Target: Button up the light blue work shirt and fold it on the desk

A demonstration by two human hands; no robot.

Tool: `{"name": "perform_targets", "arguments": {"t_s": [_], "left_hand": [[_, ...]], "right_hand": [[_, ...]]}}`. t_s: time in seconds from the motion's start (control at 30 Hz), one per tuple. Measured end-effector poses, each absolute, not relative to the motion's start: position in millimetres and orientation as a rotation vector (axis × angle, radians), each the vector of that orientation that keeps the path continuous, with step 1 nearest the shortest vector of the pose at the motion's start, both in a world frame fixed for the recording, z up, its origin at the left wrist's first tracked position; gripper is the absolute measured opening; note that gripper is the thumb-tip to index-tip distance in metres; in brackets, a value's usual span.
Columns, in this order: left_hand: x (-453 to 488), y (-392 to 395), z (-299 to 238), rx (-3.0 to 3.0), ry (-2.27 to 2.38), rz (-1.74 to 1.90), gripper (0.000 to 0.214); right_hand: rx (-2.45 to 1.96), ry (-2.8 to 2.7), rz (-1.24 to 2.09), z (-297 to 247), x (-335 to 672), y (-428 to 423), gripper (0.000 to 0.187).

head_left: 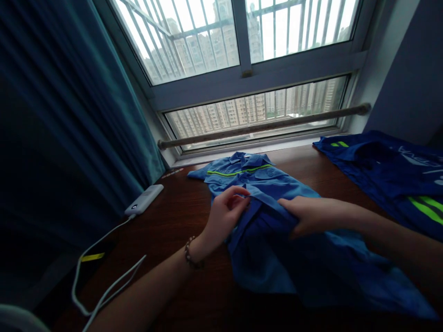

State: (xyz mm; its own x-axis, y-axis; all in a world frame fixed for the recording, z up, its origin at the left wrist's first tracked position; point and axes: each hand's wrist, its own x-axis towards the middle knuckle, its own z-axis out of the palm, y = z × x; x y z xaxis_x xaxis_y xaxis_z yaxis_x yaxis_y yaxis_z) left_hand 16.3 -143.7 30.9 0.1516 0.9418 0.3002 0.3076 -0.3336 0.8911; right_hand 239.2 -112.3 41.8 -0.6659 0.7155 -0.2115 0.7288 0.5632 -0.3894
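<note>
A blue work shirt (263, 184) with a neon-yellow stripe lies spread on the dark wooden table (180, 216), collar toward the window. My left hand (224, 214), with a bead bracelet at the wrist, pinches the shirt's front edge near its middle. My right hand (308, 214) is closed on a fold of the same shirt just to the right. The lower part of the shirt bunches toward me.
A second, darker blue garment (391, 175) with neon stripes lies at the right. A white power bank (144, 199) with a white cable (104, 286) sits at the left, by a teal curtain (69, 115). A barred window (242, 55) runs along the table's far edge.
</note>
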Motion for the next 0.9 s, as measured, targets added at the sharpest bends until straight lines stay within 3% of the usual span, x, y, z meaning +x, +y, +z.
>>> {"name": "perform_targets", "arguments": {"t_s": [0.13,0.4,0.47,0.6,0.77,0.9], "left_hand": [[0.9,-186.3,14.1,1.595,1.074,1.134,0.025],[-17.7,-257.8,-53.3,1.713,1.842,1.024,0.041],[-12.3,-262.3,-59.9,1.8,1.946,0.947,0.033],[-3.7,-262.0,-51.1,1.939,2.14,0.947,0.021],[-12.2,-268.9,-22.0,1.954,2.205,1.606,0.013],[-15.0,-286.0,-11.9,1.599,1.959,1.738,0.034]], "right_hand": [[1.547,2.69,-0.435,13.2,268.9,-160.2,0.055],[2.011,2.9,-0.447,-64.5,301.8,-242.5,0.039],[1.972,2.968,-0.386,-66.9,299.1,-249.3,0.03],[2.152,3.011,0.151,-50.5,307.9,-247.7,0.018],[2.613,2.763,1.199,-19.4,342.1,-249.1,0.013],[2.89,2.694,1.178,-17.2,346.0,-260.3,0.017]]}}
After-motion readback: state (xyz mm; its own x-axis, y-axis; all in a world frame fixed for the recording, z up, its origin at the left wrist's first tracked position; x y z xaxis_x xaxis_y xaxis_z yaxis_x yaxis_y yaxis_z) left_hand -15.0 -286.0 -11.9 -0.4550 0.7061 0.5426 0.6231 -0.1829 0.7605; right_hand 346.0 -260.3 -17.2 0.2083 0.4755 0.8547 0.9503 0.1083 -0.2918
